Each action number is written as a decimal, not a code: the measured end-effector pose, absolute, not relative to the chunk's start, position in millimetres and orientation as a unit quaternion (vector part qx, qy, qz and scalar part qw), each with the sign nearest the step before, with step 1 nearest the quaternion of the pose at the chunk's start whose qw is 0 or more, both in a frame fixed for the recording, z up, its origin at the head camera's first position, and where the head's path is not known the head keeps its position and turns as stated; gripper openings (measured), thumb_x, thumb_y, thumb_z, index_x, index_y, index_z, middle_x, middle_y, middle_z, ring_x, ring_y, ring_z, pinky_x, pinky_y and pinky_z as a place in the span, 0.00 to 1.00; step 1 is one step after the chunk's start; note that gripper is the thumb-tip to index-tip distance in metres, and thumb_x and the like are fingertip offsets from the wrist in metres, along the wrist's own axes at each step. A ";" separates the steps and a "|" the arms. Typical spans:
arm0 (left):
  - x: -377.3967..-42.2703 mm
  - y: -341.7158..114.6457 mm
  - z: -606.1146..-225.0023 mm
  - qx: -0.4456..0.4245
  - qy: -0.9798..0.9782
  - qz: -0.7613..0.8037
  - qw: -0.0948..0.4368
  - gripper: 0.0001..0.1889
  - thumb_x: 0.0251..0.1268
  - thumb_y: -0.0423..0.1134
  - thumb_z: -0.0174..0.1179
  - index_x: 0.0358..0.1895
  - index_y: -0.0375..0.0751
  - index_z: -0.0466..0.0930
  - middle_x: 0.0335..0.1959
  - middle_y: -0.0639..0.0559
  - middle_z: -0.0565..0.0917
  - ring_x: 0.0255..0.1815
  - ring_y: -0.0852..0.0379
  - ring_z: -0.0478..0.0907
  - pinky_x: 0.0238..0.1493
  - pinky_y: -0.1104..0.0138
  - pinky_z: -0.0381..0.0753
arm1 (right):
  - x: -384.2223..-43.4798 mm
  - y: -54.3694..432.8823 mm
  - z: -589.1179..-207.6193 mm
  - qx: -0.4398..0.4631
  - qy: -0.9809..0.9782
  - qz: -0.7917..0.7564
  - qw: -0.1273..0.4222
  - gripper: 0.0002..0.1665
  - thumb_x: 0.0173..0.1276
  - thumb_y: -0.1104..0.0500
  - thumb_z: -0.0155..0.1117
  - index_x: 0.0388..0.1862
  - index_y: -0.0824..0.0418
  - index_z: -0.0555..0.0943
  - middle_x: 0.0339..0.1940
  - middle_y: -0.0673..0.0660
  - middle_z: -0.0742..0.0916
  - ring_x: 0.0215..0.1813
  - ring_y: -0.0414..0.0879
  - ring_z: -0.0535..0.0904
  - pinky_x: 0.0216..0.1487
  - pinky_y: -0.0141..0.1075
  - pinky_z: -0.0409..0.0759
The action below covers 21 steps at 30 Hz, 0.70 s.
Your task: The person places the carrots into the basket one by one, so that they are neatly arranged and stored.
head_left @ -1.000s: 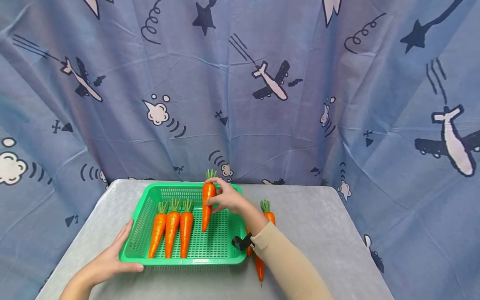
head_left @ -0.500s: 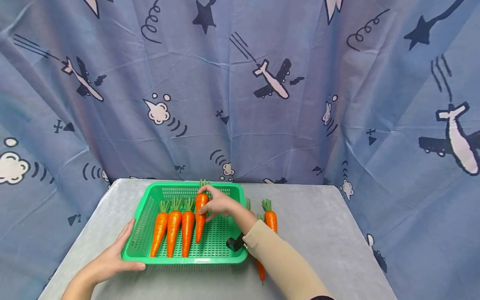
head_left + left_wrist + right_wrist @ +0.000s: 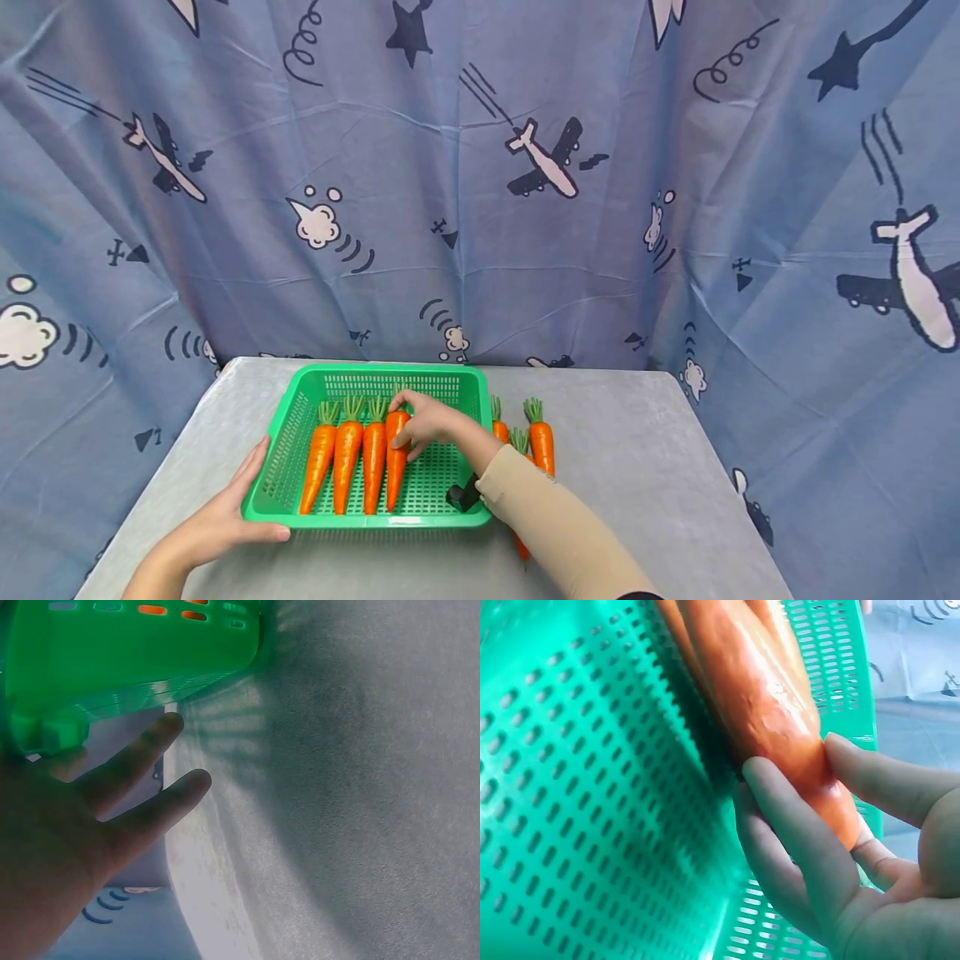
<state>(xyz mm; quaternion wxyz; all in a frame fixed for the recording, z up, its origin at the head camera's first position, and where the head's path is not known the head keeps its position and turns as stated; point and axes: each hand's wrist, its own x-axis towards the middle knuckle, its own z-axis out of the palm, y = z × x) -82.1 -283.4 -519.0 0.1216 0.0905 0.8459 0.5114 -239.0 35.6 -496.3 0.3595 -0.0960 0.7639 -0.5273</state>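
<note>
A green plastic basket with slotted walls stands on the table. My right hand reaches into it and pinches an orange carrot near its green top. In the right wrist view, the thumb and fingers lie on either side of the thick end of that carrot. Three more carrots lie side by side to its left, tops toward the back. At the basket's front left corner is my left hand, thumb along the front rim and fingers along the left side. Its fingers appear straight and spread in the left wrist view.
Three carrots lie on the grey table right of the basket, partly hidden by my right forearm. Behind the table hangs a blue curtain with airplane prints. A black strap piece hangs at the right wrist.
My right hand has lowered the carrot and moved it left and nearer, beside the row of three in the basket. The left hand has stayed at the basket's corner.
</note>
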 end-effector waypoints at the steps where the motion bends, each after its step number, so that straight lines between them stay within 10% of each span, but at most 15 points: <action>1: -81.9 -283.1 -519.0 0.093 0.845 0.513 0.120 0.66 0.52 0.36 0.75 0.83 0.61 0.29 0.83 0.35 0.33 0.74 0.77 0.34 0.54 0.90 0.49 | -238.6 34.9 -497.8 -0.095 0.766 -0.523 0.362 0.34 0.60 0.77 0.69 0.62 0.61 0.69 0.43 0.64 0.81 0.30 0.55 0.85 0.40 0.55 0.86; 11: -81.7 -282.3 -518.0 0.102 0.843 0.515 0.113 0.66 0.52 0.36 0.75 0.83 0.60 0.29 0.83 0.34 0.33 0.70 0.84 0.35 0.53 0.91 0.48 | -236.4 26.8 -508.1 -0.088 0.794 -0.481 0.361 0.32 0.59 0.80 0.68 0.58 0.61 0.70 0.43 0.64 0.78 0.32 0.59 0.85 0.38 0.53 0.86; 17: -82.2 -282.3 -517.0 0.099 0.846 0.511 0.115 0.66 0.52 0.36 0.75 0.83 0.59 0.30 0.83 0.34 0.33 0.80 0.57 0.33 0.55 0.89 0.50 | -231.8 25.0 -507.6 -0.093 0.813 -0.447 0.361 0.37 0.59 0.75 0.72 0.66 0.57 0.72 0.47 0.65 0.80 0.34 0.63 0.85 0.36 0.56 0.85; 21: -82.2 -281.7 -518.3 0.105 0.847 0.511 0.108 0.66 0.51 0.35 0.75 0.83 0.57 0.30 0.82 0.33 0.34 0.79 0.59 0.33 0.55 0.90 0.50 | -229.6 25.8 -500.5 -0.087 0.826 -0.428 0.357 0.44 0.60 0.72 0.74 0.73 0.51 0.70 0.66 0.66 0.76 0.36 0.63 0.85 0.36 0.57 0.85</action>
